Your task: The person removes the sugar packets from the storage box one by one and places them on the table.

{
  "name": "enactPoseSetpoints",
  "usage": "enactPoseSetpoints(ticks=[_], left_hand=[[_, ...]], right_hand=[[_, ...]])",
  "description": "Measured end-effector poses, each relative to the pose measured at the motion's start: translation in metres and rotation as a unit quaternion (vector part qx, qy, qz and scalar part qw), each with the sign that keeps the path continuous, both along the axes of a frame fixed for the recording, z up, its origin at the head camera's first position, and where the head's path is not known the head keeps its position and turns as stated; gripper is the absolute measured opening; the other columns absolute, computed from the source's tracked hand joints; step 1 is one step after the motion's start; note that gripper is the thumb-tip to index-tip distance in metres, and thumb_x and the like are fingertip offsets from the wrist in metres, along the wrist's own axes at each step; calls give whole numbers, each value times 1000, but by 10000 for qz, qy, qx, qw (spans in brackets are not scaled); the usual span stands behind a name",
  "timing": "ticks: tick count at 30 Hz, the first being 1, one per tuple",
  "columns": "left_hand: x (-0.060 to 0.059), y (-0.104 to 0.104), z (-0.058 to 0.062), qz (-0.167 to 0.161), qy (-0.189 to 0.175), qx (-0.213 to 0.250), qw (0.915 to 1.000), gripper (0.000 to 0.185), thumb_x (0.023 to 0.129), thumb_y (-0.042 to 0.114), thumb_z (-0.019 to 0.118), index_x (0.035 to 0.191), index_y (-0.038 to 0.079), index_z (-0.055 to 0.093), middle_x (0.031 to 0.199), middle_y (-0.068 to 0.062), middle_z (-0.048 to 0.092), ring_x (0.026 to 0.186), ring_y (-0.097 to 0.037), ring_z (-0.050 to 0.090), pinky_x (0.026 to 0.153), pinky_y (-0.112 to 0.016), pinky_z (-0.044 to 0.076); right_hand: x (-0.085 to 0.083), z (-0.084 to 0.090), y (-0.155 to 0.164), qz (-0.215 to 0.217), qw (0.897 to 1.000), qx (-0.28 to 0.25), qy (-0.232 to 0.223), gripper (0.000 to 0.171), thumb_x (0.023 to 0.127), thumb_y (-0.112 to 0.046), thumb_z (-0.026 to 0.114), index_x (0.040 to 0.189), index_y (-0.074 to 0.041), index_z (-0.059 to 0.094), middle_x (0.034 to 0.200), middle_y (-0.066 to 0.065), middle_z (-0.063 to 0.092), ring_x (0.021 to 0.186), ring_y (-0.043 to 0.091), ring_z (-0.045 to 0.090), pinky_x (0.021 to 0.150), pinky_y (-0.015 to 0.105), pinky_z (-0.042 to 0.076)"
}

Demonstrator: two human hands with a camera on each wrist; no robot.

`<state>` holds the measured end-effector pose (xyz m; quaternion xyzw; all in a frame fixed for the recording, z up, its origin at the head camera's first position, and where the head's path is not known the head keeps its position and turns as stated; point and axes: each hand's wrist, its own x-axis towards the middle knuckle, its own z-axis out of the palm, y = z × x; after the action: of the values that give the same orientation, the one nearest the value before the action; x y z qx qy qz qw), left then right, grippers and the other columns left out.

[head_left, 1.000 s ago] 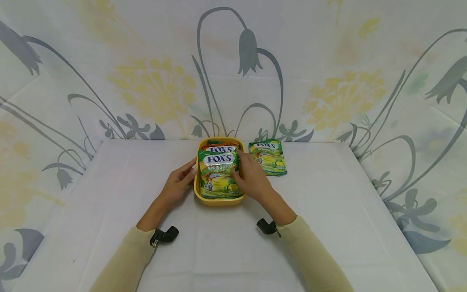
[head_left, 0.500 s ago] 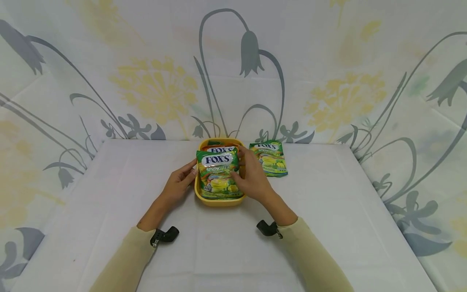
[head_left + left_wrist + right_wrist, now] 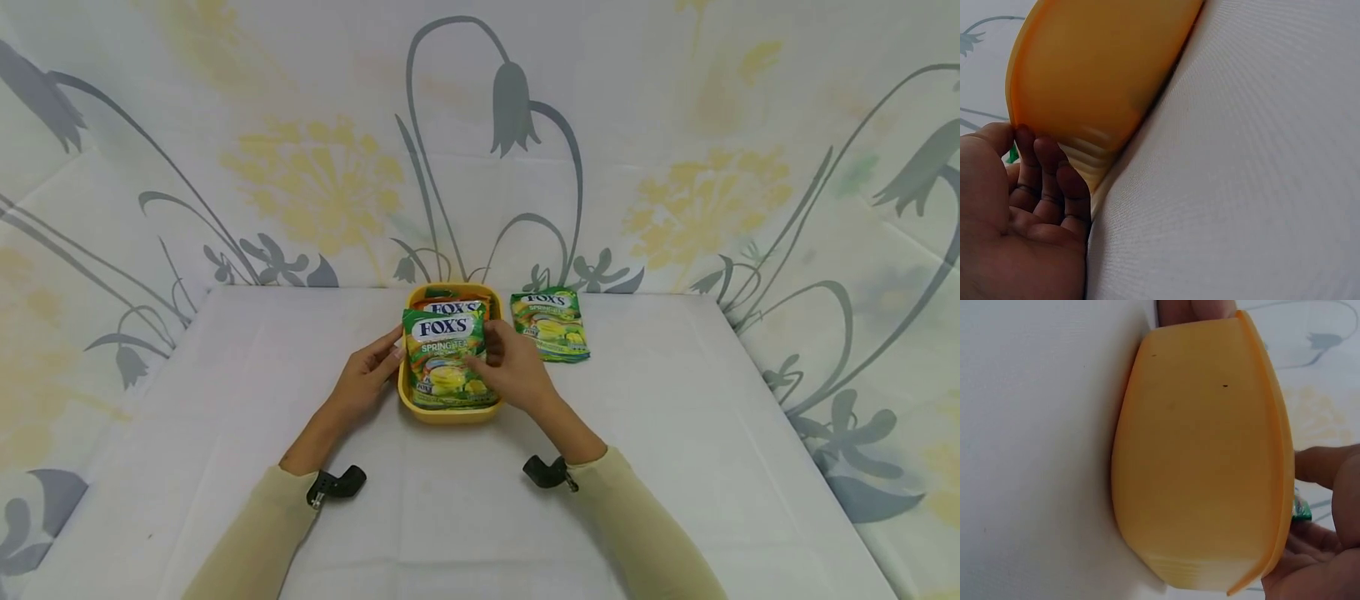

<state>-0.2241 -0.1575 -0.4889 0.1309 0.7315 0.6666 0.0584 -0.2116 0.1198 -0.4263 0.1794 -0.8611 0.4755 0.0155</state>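
A yellow plastic container (image 3: 453, 417) stands on the white cloth, its front wall filling much of the right wrist view. At its left side my left hand (image 3: 363, 380) pinches the rim between thumb and fingers, with the other fingers curled against the outer wall in the left wrist view. A green Fox's Spring Tea candy packet (image 3: 446, 354) lies on top in the container, face up. My right hand (image 3: 517, 367) holds that packet by its right edge, thumb on the front; the fingertips behind are hidden. Behind it shows an orange-and-green Fox's packet (image 3: 450, 306), mostly covered.
Several green Fox's candy packets (image 3: 551, 327), seemingly stacked, lie just right of the container. A flower-patterned cloth (image 3: 322, 192) rises behind the table and along both sides. White cloth (image 3: 450, 517) covers the tabletop. Small black wrist cameras sit at both cuffs.
My right hand has shifted slightly left and down on the container, its fingers lower along the packet's edge. The top packet has moved slightly left. My left hand stays on the rim.
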Motion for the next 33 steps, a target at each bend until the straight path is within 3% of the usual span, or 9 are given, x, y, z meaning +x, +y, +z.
enactPoseSetpoints(ticks=[5, 9, 14, 20, 27, 33], left_hand=[[-1, 0, 1, 5, 16, -3, 10000, 52, 114, 22, 51, 165, 14, 40, 131, -22, 63, 106, -12, 65, 91, -21, 56], [0, 0, 0, 25, 1, -16, 10000, 53, 115, 23, 51, 165, 14, 39, 133, -23, 63, 106, -11, 65, 92, -20, 56], [1, 0, 0, -25, -14, 29, 10000, 53, 115, 23, 50, 166, 14, 38, 138, -24, 62, 110, -10, 65, 94, -20, 56], [2, 0, -1, -28, 24, 60, 10000, 53, 114, 22, 51, 166, 13, 38, 135, -20, 64, 109, -10, 66, 94, -21, 56], [1, 0, 0, 16, 137, -77, 9999, 54, 114, 23, 52, 166, 12, 38, 119, -13, 65, 102, -12, 64, 90, -20, 56], [1, 0, -1, 15, 137, -94, 9999, 55, 114, 23, 51, 166, 11, 37, 119, -13, 65, 101, -10, 64, 89, -20, 56]], right_hand=[[3, 2, -2, 392, 9982, 432, 127, 65, 96, -20, 81, 146, -4, 42, 131, 21, 69, 111, 30, 71, 91, 46, 60], [7, 5, -7, 290, 9955, 899, -6, 80, 95, -23, 82, 154, -6, 30, 130, 22, 68, 111, 29, 70, 95, 47, 59], [12, 5, -11, 132, 9914, 1305, -27, 89, 95, -18, 83, 158, -4, 21, 120, 25, 71, 102, 31, 73, 89, 46, 61], [14, 3, -14, 20, 9941, 1084, 8, 85, 94, -10, 82, 157, -4, 24, 125, 26, 70, 109, 32, 72, 94, 47, 60], [14, 3, -14, -148, 9987, 478, 65, 77, 92, -3, 82, 152, 1, 34, 142, 28, 62, 131, 34, 63, 109, 48, 52], [15, 4, -12, -155, 9997, 136, -95, 72, 93, -3, 80, 151, 1, 36, 148, 28, 58, 134, 34, 61, 109, 47, 52]])
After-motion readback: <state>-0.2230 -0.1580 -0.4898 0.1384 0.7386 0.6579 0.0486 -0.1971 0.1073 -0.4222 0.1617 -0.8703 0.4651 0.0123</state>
